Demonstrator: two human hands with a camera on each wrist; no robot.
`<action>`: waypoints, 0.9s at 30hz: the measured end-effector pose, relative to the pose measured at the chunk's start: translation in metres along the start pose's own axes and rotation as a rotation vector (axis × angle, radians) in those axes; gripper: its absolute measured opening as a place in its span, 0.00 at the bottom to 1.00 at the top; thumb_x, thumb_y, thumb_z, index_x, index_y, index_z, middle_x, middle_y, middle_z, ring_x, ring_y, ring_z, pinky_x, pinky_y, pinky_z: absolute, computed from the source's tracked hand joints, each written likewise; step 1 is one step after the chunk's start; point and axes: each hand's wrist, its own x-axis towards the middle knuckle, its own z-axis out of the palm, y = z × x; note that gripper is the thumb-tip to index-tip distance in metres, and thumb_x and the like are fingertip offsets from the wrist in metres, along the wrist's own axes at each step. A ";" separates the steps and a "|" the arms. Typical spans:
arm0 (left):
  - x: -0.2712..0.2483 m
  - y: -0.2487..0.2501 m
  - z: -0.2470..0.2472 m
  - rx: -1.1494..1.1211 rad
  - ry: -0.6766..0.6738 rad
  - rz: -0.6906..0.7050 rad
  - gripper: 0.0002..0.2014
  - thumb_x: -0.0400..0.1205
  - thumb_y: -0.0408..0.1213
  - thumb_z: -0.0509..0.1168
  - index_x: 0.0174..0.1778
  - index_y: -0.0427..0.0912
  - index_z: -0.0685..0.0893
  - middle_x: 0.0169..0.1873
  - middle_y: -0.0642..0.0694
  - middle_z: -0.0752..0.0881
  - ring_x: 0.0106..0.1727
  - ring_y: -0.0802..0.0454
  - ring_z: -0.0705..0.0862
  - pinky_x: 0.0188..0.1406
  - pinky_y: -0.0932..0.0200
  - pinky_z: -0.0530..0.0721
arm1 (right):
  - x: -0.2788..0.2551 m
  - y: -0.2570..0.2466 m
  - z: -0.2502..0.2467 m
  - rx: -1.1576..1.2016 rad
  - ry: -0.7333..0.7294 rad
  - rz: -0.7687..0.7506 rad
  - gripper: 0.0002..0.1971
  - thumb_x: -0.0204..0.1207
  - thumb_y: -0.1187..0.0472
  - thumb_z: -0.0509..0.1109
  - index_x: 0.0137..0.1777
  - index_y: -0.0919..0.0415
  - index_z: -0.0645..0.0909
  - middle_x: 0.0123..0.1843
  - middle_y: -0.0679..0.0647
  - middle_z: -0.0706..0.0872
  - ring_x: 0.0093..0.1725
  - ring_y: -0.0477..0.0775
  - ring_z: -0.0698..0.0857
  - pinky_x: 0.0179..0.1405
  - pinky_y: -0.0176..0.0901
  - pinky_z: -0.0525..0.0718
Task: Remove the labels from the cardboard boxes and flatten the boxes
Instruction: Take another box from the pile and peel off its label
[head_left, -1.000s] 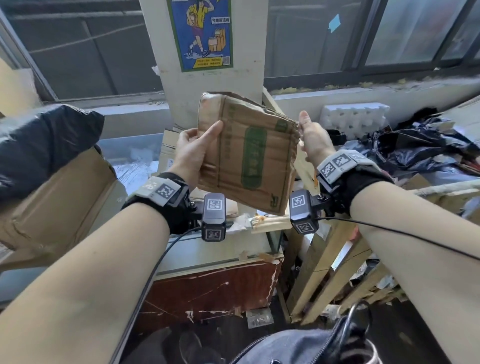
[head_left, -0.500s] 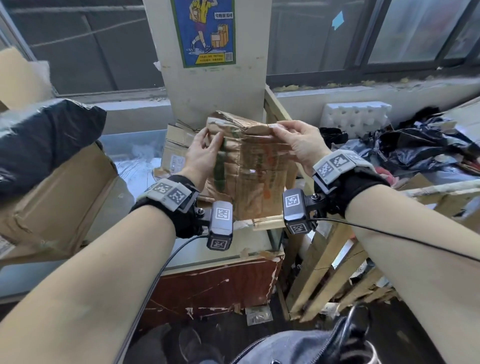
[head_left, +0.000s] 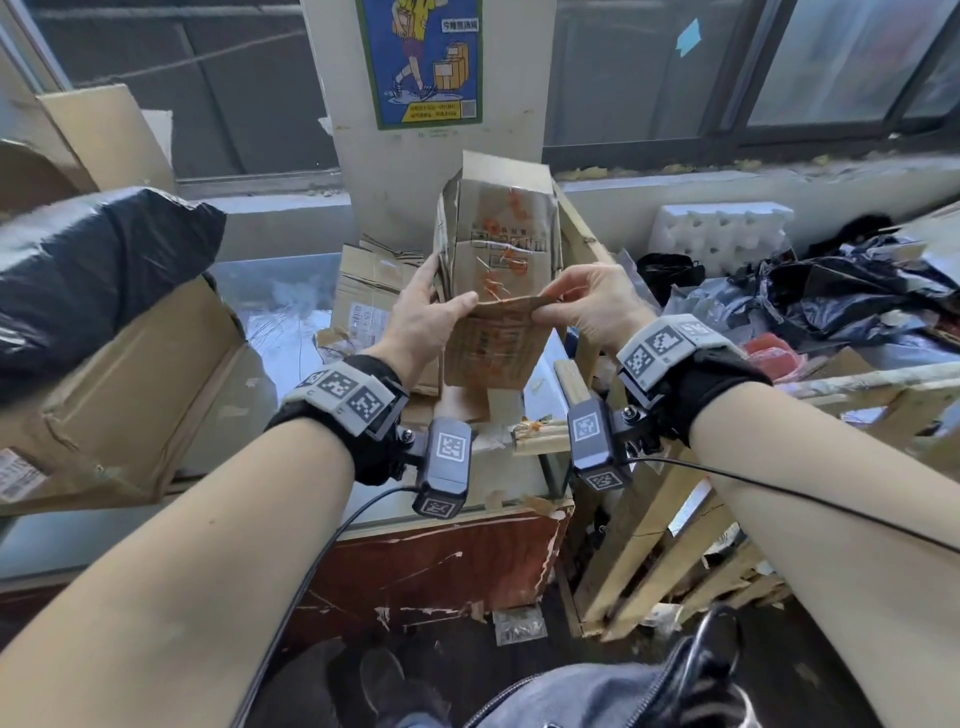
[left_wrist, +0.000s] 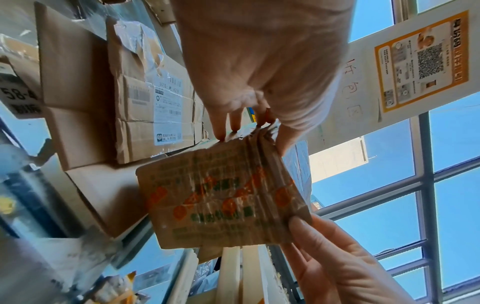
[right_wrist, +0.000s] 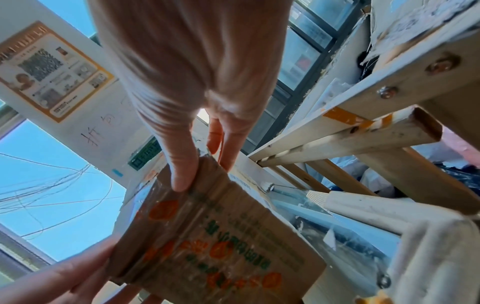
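Both the left hand and right hand pinch the taped box between them, whose worn cardboard may tear instead of folding flat.

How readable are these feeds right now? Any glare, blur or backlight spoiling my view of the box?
Head view: even daylight, box sharp, edges bowed by the wide lens. Left wrist view: bright window behind, left hand soft, tape glare over the print. Right wrist view: right hand blurred up close, print smeared by sheen.

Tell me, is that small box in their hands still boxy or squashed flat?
Squashed flat and creased: the cardboard box shows as thin pressed layers between left hand and right hand.
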 end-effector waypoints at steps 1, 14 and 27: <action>-0.002 -0.001 0.000 0.010 0.000 -0.010 0.28 0.81 0.29 0.66 0.78 0.45 0.70 0.66 0.48 0.83 0.66 0.53 0.82 0.71 0.49 0.78 | -0.001 0.002 0.002 -0.041 -0.006 -0.003 0.10 0.64 0.73 0.80 0.32 0.60 0.84 0.35 0.59 0.86 0.37 0.53 0.81 0.43 0.48 0.85; 0.006 0.010 0.004 0.818 0.123 0.386 0.41 0.81 0.38 0.69 0.84 0.32 0.53 0.81 0.37 0.64 0.83 0.43 0.59 0.82 0.57 0.54 | 0.001 -0.002 0.003 -0.496 -0.160 -0.044 0.11 0.69 0.50 0.78 0.44 0.55 0.83 0.62 0.54 0.71 0.59 0.48 0.74 0.57 0.37 0.71; 0.046 0.043 -0.002 0.517 0.048 -0.009 0.19 0.73 0.44 0.77 0.56 0.39 0.86 0.51 0.44 0.89 0.54 0.48 0.87 0.60 0.47 0.85 | -0.002 -0.004 -0.009 -0.634 -0.204 0.046 0.05 0.72 0.61 0.76 0.46 0.59 0.87 0.73 0.60 0.72 0.75 0.55 0.70 0.64 0.42 0.72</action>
